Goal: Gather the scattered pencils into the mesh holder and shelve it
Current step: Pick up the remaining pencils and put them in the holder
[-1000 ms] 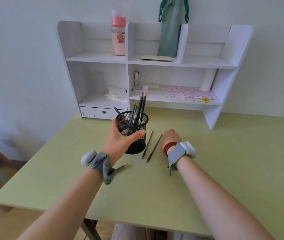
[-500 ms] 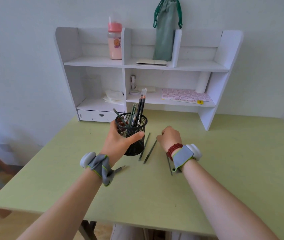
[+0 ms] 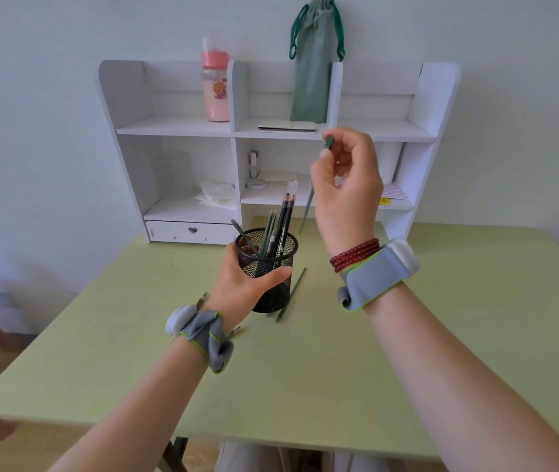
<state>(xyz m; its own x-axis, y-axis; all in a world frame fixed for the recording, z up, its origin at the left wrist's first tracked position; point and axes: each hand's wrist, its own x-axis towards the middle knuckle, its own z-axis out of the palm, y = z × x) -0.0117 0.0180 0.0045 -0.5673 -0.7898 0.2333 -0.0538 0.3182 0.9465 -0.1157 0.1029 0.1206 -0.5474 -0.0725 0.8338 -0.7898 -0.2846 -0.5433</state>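
Desk [image 3: 407, 352]: green top, white shelf unit [image 3: 417, 107] at the back
Mesh holder [image 3: 273, 264]: upright on desk, several pencils inside
Left hand [image 3: 244, 284]: fingers wrapped round the holder
Right hand [image 3: 346, 189]: raised above holder, fingers pinching a green pencil [image 3: 306, 212], tip down
Loose pencil [image 3: 291, 294]: flat on desk, just beside holder

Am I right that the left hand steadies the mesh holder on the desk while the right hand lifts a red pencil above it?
Not quite: in the head view the pencil pinched by the right hand is dark green. The left hand does steady the mesh holder.
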